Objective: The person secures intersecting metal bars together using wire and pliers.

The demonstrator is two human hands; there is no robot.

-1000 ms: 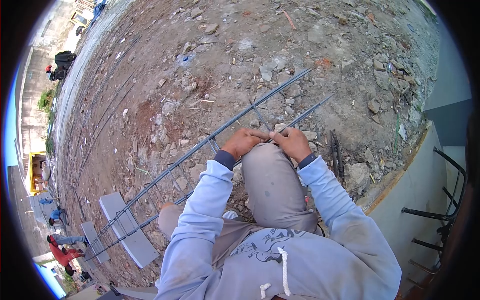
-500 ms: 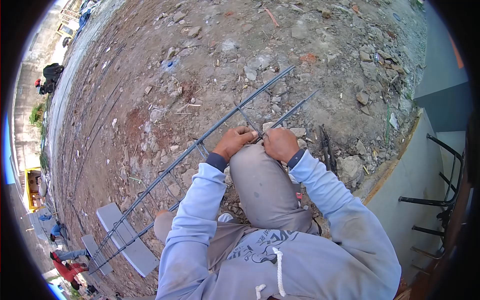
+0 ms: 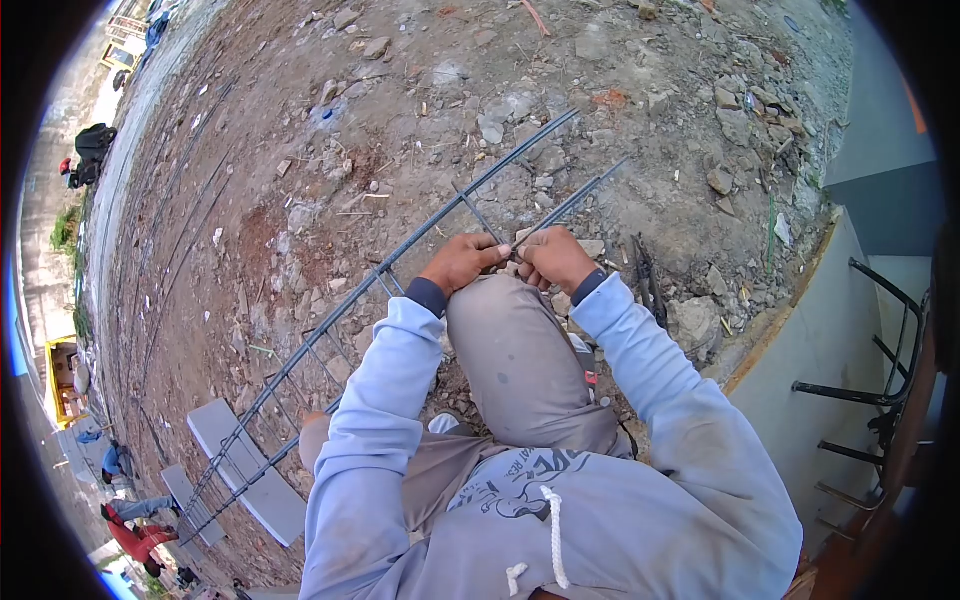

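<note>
Rebar frame (image 3: 430, 230) slants over the rubble-strewn ground (image 3: 350, 120), one end crossing both long edges of a grey slab (image 3: 245, 465). The left hand (image 3: 462, 262) has thumb and fingers pinched closed on the frame where a crosspiece meets the lower bar. Beside it, the right hand (image 3: 558, 260) is curled nearly into a fist, its thumb by that joint; its grip is too hidden to tell. Just below both is a bent knee (image 3: 520, 350).

Runs slantwise across the ground (image 3: 400, 160) as a long frame (image 3: 347, 304) of bluish-grey bars (image 3: 585, 193) joined by thin crosspieces (image 3: 477, 213); passes over grey blocks (image 3: 238, 459) at lower left, juts out as bare ends at upper right.
</note>
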